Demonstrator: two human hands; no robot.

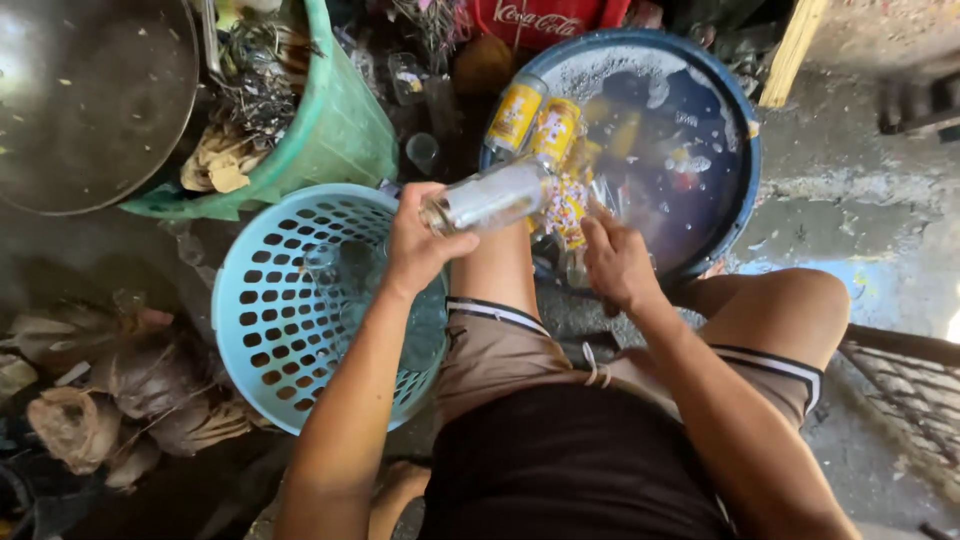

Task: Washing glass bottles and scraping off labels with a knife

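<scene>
Holding a clear glass bottle point(490, 197) on its side, above the gap between the pale blue perforated basket point(262, 330) and the near rim of the dark blue tub point(748, 150). Gripping it at the neck end with the left hand point(415, 245), fingers and thumb wrapped tight round the glass. Reaching toward the bottle's far end with the right hand point(615, 262), fingers bent and close together by a white label dotted with colours point(567, 205); impossible to tell whether pinching that label or only touching it.

Judging by this, working at the label-stripping stage on a bottle already bare along most of its body. Calling next for a steady hold on wet, slippery glass and a fingertip catch on the label's edge, keeping the bottle clear of the tub's rim.

Leaning against the tub's left rim: two bottles with yellow labels point(517, 112), side by side, necks pointing down-left. Floating in the foamy water: further yellow-labelled bottles point(625, 130), blurred. Lying inside the basket: clear glassware point(335, 265), no labels showing. Standing beyond the tub, at the top edge: a red panel with white lettering point(540, 18). Sitting behind the basket: a green bucket point(350, 125) of scraps.
</scene>
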